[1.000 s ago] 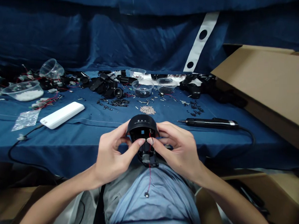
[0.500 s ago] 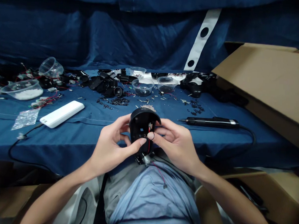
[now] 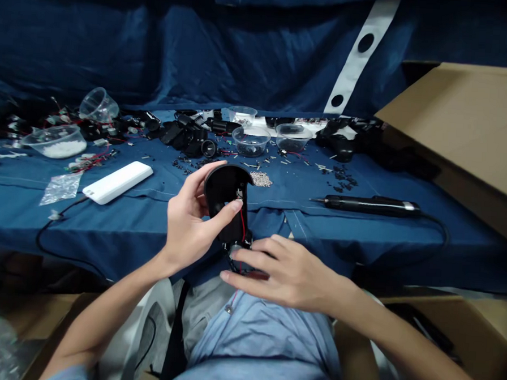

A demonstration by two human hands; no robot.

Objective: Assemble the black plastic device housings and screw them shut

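Note:
A curved black plastic housing (image 3: 220,187) is tilted up above my lap. My left hand (image 3: 191,221) grips its left side, with the thumb pressed inside near a small connector. A red wire (image 3: 244,223) runs down the inside of the shell. At the lower end sits a grey, motor-like part (image 3: 235,250), with a thin lead hanging towards my shirt. Around this lower end my right hand (image 3: 281,268) has its fingers curled, partly hiding the part and the wires.
Beyond the housing lies a pile of small screws (image 3: 261,179). An electric screwdriver (image 3: 369,205) rests to the right, a white power bank-like block (image 3: 118,183) to the left. Clear plastic bowls (image 3: 251,142) and black parts line the back. A cardboard box (image 3: 465,116) stands at right.
My right hand has moved from the inside of the housing down to its lower end. The left hand and housing have shifted slightly left, and the left thumb has moved up inside.

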